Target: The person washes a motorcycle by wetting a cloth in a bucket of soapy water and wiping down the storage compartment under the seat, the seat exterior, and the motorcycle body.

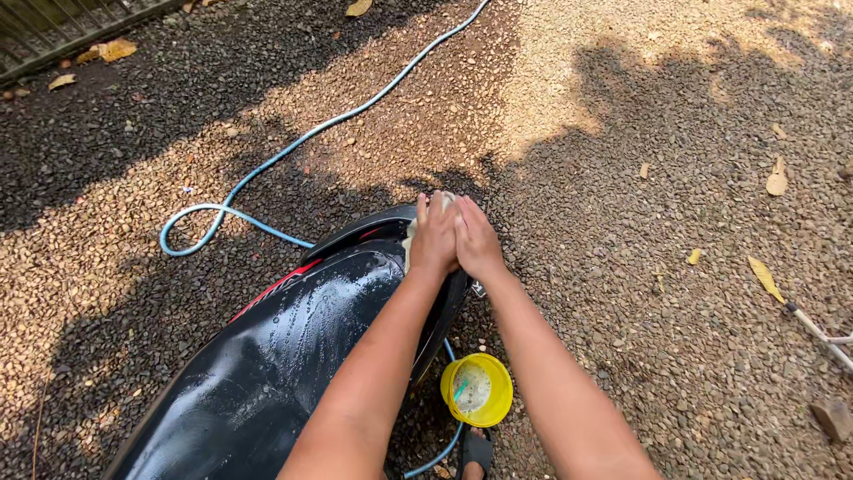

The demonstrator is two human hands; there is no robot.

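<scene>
1. Head view, the hands: the left hand (434,238) and the right hand (477,242) lie side by side, touching, at the far end of a black scooter seat (293,347). Both press down on a pale cloth or sponge (425,216). Only its edge shows past the fingers, so which it is cannot be told. The fingers are curled down over it, neither hand spread wide.

2. Head view, the seat: it runs from the lower left corner up to the hands. Its surface is wet and glossy, with streaks and beads of water or suds along the middle. A red trim strip (277,289) runs along its left side, and a black rear rail (360,228) curves just beyond the seat end.

3. Head view, things nearby: a yellow bucket (477,389) stands on the gravel just to the right of the seat, between the two forearms as seen from above, with foamy water inside. A light blue hose (293,147) winds across the ground from the top of the picture, loops at the left, and passes under the scooter. Dry leaves lie scattered on the gravel (675,293).

4. Progress, as a judgement: the seat looks already wetted and soaped along most of its length, and the hands are working at its rear tip. The suds are not yet rinsed off, and the bodywork below the seat is mostly out of sight.
</scene>
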